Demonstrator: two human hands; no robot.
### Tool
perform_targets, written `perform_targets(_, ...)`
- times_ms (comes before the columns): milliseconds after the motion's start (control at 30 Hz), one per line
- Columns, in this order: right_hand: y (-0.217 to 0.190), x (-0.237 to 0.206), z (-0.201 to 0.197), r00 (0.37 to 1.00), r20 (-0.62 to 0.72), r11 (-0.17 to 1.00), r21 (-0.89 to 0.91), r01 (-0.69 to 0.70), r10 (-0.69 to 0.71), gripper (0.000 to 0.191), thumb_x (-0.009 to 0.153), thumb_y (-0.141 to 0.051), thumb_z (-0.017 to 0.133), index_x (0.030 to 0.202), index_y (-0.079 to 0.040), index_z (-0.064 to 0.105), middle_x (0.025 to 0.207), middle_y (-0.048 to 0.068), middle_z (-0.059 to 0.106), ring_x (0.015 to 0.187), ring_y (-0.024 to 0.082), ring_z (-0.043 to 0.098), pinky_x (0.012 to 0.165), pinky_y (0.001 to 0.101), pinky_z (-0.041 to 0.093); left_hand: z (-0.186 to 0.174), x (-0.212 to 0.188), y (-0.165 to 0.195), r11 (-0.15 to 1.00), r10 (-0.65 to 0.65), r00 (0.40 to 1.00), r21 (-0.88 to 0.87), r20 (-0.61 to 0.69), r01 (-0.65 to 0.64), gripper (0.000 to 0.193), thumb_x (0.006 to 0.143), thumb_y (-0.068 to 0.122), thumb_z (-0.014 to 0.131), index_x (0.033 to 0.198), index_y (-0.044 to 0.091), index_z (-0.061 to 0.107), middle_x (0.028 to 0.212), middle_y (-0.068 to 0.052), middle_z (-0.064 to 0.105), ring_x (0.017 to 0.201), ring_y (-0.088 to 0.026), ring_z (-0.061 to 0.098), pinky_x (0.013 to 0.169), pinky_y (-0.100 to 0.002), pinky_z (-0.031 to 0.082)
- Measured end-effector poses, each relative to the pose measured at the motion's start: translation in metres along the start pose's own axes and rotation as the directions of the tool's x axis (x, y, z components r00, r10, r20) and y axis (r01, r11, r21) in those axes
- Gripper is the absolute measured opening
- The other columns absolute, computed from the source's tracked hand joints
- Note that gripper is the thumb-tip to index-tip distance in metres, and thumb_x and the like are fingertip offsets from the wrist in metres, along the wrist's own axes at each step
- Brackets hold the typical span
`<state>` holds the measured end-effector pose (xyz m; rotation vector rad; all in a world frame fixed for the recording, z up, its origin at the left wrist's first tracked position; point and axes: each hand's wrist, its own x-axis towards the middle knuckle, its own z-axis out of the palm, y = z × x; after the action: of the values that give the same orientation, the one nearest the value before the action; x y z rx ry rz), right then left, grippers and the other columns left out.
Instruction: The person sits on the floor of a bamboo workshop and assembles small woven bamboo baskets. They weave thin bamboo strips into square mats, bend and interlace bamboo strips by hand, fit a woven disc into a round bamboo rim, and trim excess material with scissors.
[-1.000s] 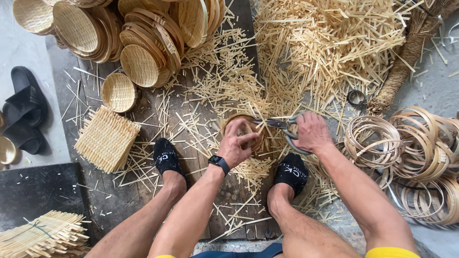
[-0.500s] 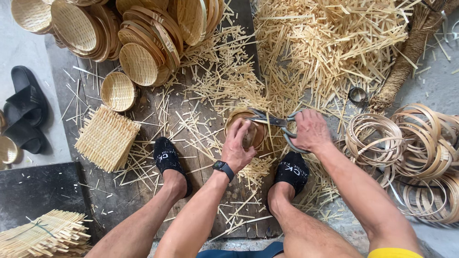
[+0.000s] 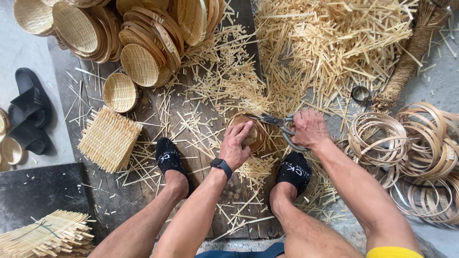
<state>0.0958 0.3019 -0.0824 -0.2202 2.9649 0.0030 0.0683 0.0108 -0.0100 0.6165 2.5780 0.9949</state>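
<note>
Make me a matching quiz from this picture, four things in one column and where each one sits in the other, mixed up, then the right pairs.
Things
1. scissors
2. black sandals
3. square woven mat
4. bamboo hoops

Places
A. far left, on the grey floor
B. at the right edge, stacked in loose rings
C. in the right hand, blades over the round form
D. left of the person's left foot, under a small round basket

Pairs: 1-C, 2-A, 3-D, 4-B

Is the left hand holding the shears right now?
No, the right hand grips the shears; the left hand presses down on the round woven basket.
</note>
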Motion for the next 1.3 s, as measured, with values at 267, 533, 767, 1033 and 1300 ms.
perform_targets(267, 0.012, -0.007, -0.019, 0.987, -0.148, 0.995, 0.068, 0.067, -0.056, 0.055, 0.066, -0.049, 0.075, 0.088, -0.001, 0.063, 0.080, 0.014, 0.061, 0.076, 0.027, 0.064, 0.073, 0.0404, 0.057, 0.003, 0.003, -0.001, 0.996, 0.041, 0.999, 0.079, 0.007, -0.042, 0.079, 0.067, -0.013, 0.058, 0.137, 0.023, 0.065, 0.130, -0.012, 0.060, 0.127, -0.038, 0.049, 0.111, -0.046, 0.048)
perform_targets(533, 0.006, 0.008, -0.022, 0.937, 0.347, 0.997, 0.044, -0.069, 0.050, 0.025, 0.092, -0.030, 0.066, 0.101, -0.007, 0.062, 0.094, 0.010, 0.062, 0.087, 0.021, 0.065, 0.076, 0.0364, 0.059, -0.015, 0.007, 0.017, 0.979, -0.078, 0.994, 0.195, 0.071, 0.063, 0.071, 0.054, -0.007, 0.075, 0.116, 0.026, 0.077, 0.141, -0.023, 0.043, 0.128, -0.046, 0.039, 0.108, -0.048, 0.044)
perform_targets(767, 0.003, 0.005, -0.026, 0.992, -0.110, 0.995, 0.080, 0.065, -0.056, 0.050, 0.066, -0.047, 0.076, 0.086, -0.004, 0.063, 0.079, 0.011, 0.061, 0.076, 0.024, 0.062, 0.069, 0.0374, 0.057, -0.009, 0.009, 0.025, 0.996, -0.089, 0.991, 0.028, 0.097, 0.087, 0.047, 0.067, 0.005, 0.078, 0.108, 0.027, 0.080, 0.146, -0.017, 0.044, 0.134, -0.047, 0.037, 0.112, -0.052, 0.042)
perform_targets(1033, 0.026, -0.006, -0.012, 0.905, 0.369, 0.955, 0.116, -0.272, 0.213, 0.030, 0.093, -0.037, 0.063, 0.100, -0.008, 0.061, 0.095, 0.010, 0.061, 0.090, 0.023, 0.061, 0.083, 0.0394, 0.055, -0.015, 0.013, 0.008, 0.992, -0.003, 0.967, 0.120, 0.255, -0.029, 0.048, 0.067, 0.006, 0.076, 0.110, 0.026, 0.082, 0.152, -0.013, 0.046, 0.140, -0.044, 0.037, 0.118, -0.051, 0.040)
perform_targets(1300, 0.004, -0.020, -0.019, 0.841, -0.159, 0.851, 0.198, -0.486, 0.517, 0.078, 0.052, -0.027, 0.086, 0.118, 0.007, 0.062, 0.105, 0.022, 0.060, 0.100, 0.033, 0.058, 0.096, 0.0476, 0.047, -0.002, 0.048, -0.050, 0.770, -0.532, 0.841, -0.358, 0.099, 0.529, 0.049, 0.094, 0.041, 0.074, 0.129, 0.006, 0.070, 0.125, -0.019, 0.071, 0.114, -0.029, 0.065, 0.101, -0.045, 0.052)
